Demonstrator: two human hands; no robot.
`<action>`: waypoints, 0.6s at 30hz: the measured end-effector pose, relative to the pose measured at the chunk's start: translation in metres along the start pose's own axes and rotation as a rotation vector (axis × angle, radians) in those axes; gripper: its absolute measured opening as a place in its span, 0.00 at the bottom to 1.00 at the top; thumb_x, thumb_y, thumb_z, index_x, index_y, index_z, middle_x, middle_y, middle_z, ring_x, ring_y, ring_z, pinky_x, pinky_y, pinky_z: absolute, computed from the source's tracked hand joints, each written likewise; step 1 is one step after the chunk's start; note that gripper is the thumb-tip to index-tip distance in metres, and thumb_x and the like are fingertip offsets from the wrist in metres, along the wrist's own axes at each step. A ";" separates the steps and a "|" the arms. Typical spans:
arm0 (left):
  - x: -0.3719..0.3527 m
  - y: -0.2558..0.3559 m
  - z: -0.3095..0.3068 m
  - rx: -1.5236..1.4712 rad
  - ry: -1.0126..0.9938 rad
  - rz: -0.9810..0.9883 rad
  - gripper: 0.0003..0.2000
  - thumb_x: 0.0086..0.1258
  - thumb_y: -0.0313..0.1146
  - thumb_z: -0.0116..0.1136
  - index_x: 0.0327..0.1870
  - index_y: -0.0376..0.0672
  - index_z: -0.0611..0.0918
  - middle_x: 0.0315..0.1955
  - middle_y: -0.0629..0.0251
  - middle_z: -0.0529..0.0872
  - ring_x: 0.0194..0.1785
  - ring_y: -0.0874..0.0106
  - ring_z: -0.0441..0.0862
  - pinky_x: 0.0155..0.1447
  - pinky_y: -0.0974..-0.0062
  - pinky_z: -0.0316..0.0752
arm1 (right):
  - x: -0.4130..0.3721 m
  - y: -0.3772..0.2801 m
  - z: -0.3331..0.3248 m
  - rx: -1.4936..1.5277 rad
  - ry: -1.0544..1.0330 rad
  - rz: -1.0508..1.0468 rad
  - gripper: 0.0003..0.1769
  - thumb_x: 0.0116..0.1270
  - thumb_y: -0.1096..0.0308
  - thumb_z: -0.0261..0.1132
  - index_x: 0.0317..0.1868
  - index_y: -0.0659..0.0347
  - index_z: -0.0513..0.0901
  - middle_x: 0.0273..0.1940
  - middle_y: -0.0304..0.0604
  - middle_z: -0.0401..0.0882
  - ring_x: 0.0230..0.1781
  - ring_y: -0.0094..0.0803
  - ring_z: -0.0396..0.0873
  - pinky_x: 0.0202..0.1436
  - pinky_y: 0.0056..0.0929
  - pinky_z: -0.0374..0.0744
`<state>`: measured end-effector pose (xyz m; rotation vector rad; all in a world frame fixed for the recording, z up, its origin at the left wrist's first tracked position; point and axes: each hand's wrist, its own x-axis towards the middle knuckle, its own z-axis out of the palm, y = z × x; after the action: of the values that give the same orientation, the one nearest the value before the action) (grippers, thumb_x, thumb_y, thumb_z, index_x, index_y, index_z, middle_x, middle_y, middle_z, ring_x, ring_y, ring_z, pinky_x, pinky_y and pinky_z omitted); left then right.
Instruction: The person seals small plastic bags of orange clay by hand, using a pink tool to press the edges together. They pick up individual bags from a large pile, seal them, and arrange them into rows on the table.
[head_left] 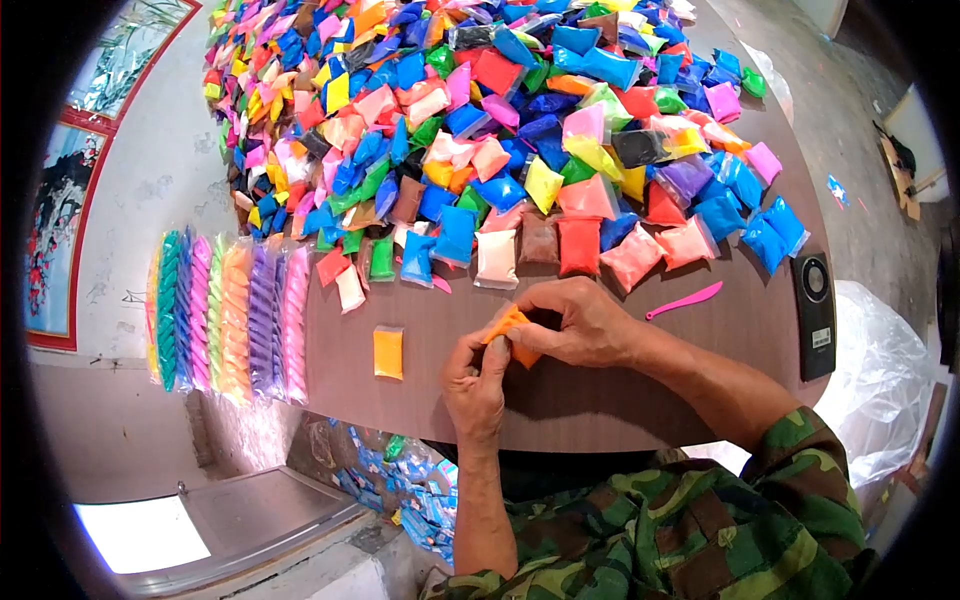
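Note:
Near the table's front edge, both hands meet around an orange packet (526, 352). My left hand (474, 388) pinches its left side between thumb and fingers. From the right, my right hand (583, 322) grips the packet's upper part, with thumb and fingertips close to the left thumb. Part of the packet is hidden by the fingers. A yellow-orange packet (388, 354) lies flat to the left of the hands. Just beyond the hands are a cream packet (496, 259) and a red packet (579, 246). To the right lies a pink plastic knife (685, 301).
A large heap of coloured packets (440, 130) covers the table's far part. Twisted coloured strands in clear bags (235, 320) lie at the left edge. A black scale (815, 315) sits at the right edge. Blue wrappers (425, 500) lie below the table.

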<state>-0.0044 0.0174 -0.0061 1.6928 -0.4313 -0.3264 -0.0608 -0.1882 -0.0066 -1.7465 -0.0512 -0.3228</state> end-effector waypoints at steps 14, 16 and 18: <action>0.000 0.013 0.004 0.018 -0.089 -0.147 0.13 0.81 0.31 0.71 0.60 0.35 0.85 0.48 0.63 0.93 0.50 0.75 0.91 0.59 0.76 0.85 | 0.000 0.004 0.006 0.081 0.085 0.031 0.16 0.76 0.62 0.75 0.56 0.65 0.90 0.39 0.50 0.91 0.37 0.29 0.88 0.44 0.32 0.85; 0.000 0.014 0.006 -0.057 -0.057 -0.128 0.14 0.81 0.31 0.72 0.60 0.35 0.85 0.49 0.64 0.92 0.50 0.77 0.90 0.59 0.77 0.85 | 0.000 0.002 0.004 0.003 0.056 -0.011 0.16 0.76 0.62 0.76 0.54 0.66 0.89 0.38 0.51 0.90 0.36 0.31 0.87 0.43 0.34 0.84; 0.000 0.014 0.007 -0.083 -0.040 -0.098 0.14 0.81 0.32 0.72 0.61 0.35 0.85 0.49 0.64 0.92 0.51 0.77 0.89 0.59 0.78 0.85 | 0.000 0.000 0.002 -0.037 0.026 -0.039 0.16 0.75 0.62 0.76 0.53 0.66 0.89 0.38 0.53 0.89 0.35 0.34 0.87 0.42 0.36 0.84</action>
<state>-0.0089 0.0091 0.0066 1.6312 -0.3595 -0.4447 -0.0604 -0.1865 -0.0067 -1.7797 -0.0609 -0.3767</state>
